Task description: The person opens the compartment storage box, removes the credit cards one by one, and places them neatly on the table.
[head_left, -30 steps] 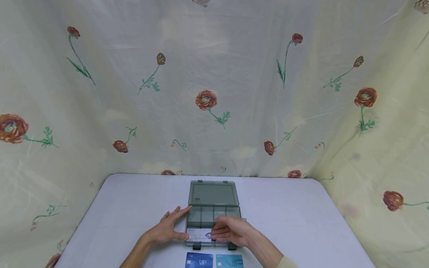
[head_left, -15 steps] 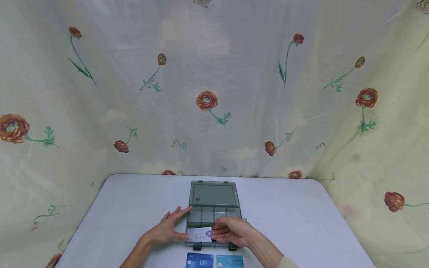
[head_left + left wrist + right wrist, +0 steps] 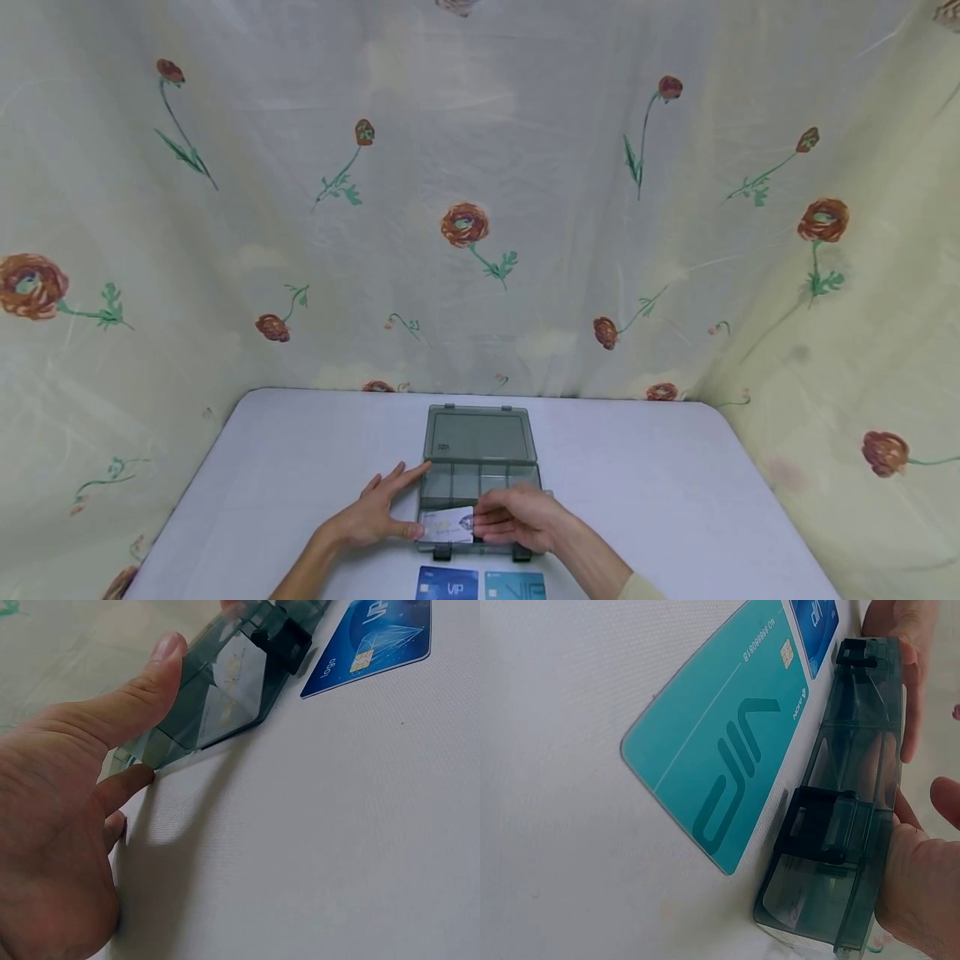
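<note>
A grey translucent compartment box (image 3: 480, 482) lies on the table with its lid raised back. In its front compartment sits a white VIP card (image 3: 448, 525), slightly tilted. My left hand (image 3: 375, 512) spreads along the box's left side. Its thumb reaches over the front left corner to the card's left end, and the index finger stretches toward the hinge. My right hand (image 3: 521, 518) reaches over the box from the right, its fingers extended at the card's right end. In the right wrist view, the right thumb (image 3: 949, 799) stands apart from the fingers, which the box partly hides.
A blue VIP card (image 3: 448, 582) and a teal VIP card (image 3: 516, 585) lie side by side before the box. Two dark latches (image 3: 442, 552) stick out from its front edge. A flowered curtain (image 3: 480, 167) surrounds the white table (image 3: 637, 483).
The white card has turned from level to a slight slant, its right end a little higher in the head view. Both hands have stayed nearly in place.
</note>
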The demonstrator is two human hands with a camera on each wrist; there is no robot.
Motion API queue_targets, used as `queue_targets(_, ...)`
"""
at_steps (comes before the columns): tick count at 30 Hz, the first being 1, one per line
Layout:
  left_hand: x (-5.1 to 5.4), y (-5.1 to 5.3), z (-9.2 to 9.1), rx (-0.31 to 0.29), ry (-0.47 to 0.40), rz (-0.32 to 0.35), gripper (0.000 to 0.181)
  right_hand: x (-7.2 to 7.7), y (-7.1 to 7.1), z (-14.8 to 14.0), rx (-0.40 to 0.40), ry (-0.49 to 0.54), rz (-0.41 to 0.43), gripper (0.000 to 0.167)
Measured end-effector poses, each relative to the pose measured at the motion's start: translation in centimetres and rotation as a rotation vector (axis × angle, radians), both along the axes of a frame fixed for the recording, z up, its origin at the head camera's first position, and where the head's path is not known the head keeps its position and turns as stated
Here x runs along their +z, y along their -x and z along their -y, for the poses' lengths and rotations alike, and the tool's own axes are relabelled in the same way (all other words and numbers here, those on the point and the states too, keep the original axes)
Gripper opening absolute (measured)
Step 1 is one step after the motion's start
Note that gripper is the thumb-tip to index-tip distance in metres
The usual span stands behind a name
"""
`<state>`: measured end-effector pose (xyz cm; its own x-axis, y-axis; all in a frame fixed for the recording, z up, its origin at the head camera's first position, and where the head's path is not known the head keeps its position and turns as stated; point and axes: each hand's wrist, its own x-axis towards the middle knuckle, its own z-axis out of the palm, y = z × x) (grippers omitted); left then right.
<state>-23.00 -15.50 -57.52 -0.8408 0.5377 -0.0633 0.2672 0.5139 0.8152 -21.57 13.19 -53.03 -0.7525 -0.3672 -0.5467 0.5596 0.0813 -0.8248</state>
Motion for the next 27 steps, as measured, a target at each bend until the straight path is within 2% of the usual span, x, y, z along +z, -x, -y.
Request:
queue_targets(11, 0.18, 0.09, 0.00, 0.000, -0.005, 0.013, 0.097, -0.12, 0.27, 0.72, 0.011, -0.025, -0.033, 0.020)
queue_targets(27, 0.22, -0.10, -0.05, 0.004, 0.008, 0.006, 0.096, -0.57, 0.47, 1.01, 0.000, -0.049, -0.038, 0.015)
